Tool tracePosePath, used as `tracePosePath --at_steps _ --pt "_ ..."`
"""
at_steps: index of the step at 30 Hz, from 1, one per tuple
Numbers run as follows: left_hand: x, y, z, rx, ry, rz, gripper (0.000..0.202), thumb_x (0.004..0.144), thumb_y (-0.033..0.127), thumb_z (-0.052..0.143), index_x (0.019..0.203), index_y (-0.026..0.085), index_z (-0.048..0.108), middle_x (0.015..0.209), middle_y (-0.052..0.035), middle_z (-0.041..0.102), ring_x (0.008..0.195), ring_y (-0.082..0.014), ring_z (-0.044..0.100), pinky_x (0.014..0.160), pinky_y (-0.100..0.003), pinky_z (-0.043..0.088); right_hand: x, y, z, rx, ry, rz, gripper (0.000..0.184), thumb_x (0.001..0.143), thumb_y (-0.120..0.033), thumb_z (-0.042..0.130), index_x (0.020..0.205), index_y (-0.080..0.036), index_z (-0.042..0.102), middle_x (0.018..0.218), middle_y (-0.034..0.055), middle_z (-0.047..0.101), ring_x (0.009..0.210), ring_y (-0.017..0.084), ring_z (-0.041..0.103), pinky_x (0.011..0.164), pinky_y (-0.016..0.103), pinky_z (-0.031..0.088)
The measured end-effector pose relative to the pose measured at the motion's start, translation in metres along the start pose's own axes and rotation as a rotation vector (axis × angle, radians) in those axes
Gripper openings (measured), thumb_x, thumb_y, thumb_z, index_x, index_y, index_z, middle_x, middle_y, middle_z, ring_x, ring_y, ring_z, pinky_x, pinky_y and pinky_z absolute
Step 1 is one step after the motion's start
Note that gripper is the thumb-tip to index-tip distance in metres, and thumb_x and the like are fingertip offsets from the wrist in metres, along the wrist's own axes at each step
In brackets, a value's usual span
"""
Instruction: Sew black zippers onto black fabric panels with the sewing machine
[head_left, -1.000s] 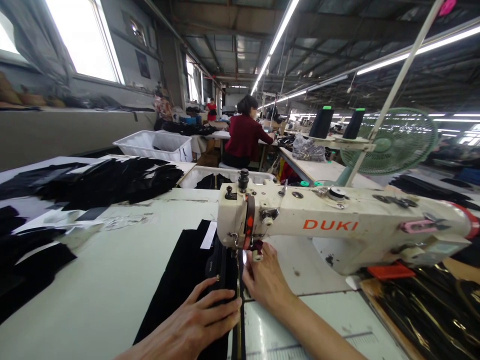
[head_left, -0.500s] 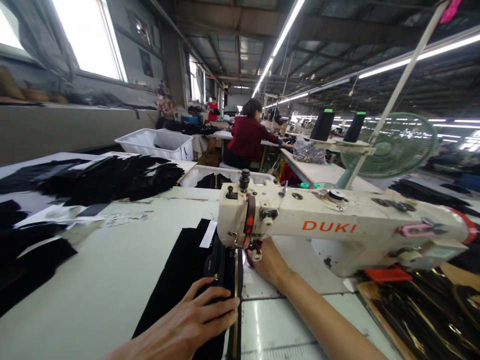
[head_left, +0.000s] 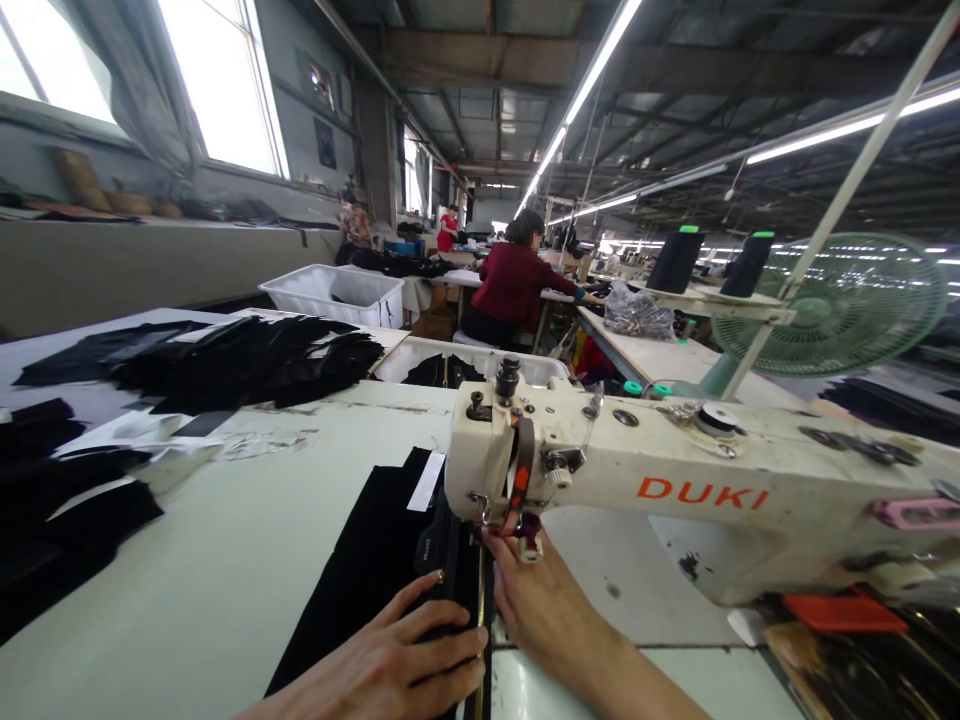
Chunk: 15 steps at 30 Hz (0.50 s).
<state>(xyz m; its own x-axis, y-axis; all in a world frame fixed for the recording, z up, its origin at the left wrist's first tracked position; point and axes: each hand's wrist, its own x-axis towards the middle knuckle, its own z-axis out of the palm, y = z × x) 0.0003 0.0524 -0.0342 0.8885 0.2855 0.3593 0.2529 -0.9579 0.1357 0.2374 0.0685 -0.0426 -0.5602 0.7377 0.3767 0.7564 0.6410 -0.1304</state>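
Observation:
A black cloth piece (head_left: 352, 570) lies under the head of a white sewing machine (head_left: 592, 460). Along its right side runs a gold-toothed zipper (head_left: 481, 590), in line with the presser foot. My left hand (head_left: 409, 650) rests flat on the cloth, fingers spread, the tips reaching the zipper. Close beside the needle area, my right hand (head_left: 551, 605) has its fingers stretched to the zipper's right edge; machine parts hide some of them. A white paper strip (head_left: 426, 482) lies on the cloth near its far end.
Black cloth pieces (head_left: 255, 360) lie piled at the left. Beyond the table are a white bin (head_left: 337, 290) and a seated person in dark red (head_left: 514, 275). Thread cones (head_left: 675, 262) and a green fan (head_left: 832, 305) stand at right. An orange-red tray (head_left: 844, 612) sits near more zippers.
My right hand has drawn back toward me from behind the needle area, so more of it shows beside the zipper. My left hand stays on the cloth. The view has shifted slightly.

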Motion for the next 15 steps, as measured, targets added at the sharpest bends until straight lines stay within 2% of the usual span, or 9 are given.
tracePosePath --at_steps 2,5,8,11,15 --pt "0.002 -0.004 -0.003 0.007 -0.034 0.002 0.038 0.103 0.028 0.054 0.140 0.029 0.047 0.132 -0.0005 0.065 0.123 -0.0184 0.056 0.120 -0.041 0.025 0.000 0.003 0.002 -0.016 0.005 0.005 0.048 0.088 -0.007 0.049 0.135 -0.015 0.049 0.123 0.0150 0.061 0.120 0.031 0.054 0.104 0.052 0.046" --pt "0.005 -0.007 0.002 0.003 -0.002 -0.046 0.035 0.103 0.027 0.052 0.139 0.029 0.048 0.132 0.0002 0.064 0.124 -0.0190 0.056 0.120 -0.043 0.023 -0.002 0.008 0.004 -0.029 0.029 -0.010 0.029 0.093 -0.012 0.048 0.119 -0.015 0.059 0.122 0.0154 0.061 0.115 0.031 0.056 0.101 0.053 0.047" --pt "0.010 -0.008 0.003 -0.022 0.035 -0.103 0.035 0.101 0.023 0.053 0.136 0.030 0.051 0.131 0.0017 0.065 0.123 -0.0195 0.057 0.121 -0.043 0.022 -0.002 0.010 0.005 -0.017 0.111 0.010 0.031 0.092 -0.010 0.047 0.120 -0.018 0.059 0.118 0.0119 0.063 0.111 0.030 0.057 0.102 0.057 0.044" --pt "0.017 -0.005 -0.013 -0.051 0.020 -0.140 0.042 0.096 0.019 0.058 0.136 0.030 0.052 0.132 0.0031 0.064 0.125 -0.0195 0.056 0.121 -0.042 0.021 -0.002 0.007 0.007 0.000 0.164 0.057 0.038 0.088 -0.007 0.049 0.122 -0.019 0.059 0.111 0.0108 0.065 0.104 0.029 0.059 0.100 0.055 0.045" --pt "0.024 -0.004 -0.043 -0.077 -0.144 -0.188 0.073 0.078 0.026 0.076 0.145 0.025 0.045 0.145 -0.0021 0.053 0.134 -0.0260 0.048 0.122 -0.044 0.020 -0.003 0.003 0.009 -0.006 0.174 0.057 0.038 0.088 -0.008 0.051 0.122 -0.018 0.060 0.114 0.0121 0.064 0.107 0.029 0.058 0.101 0.052 0.044"
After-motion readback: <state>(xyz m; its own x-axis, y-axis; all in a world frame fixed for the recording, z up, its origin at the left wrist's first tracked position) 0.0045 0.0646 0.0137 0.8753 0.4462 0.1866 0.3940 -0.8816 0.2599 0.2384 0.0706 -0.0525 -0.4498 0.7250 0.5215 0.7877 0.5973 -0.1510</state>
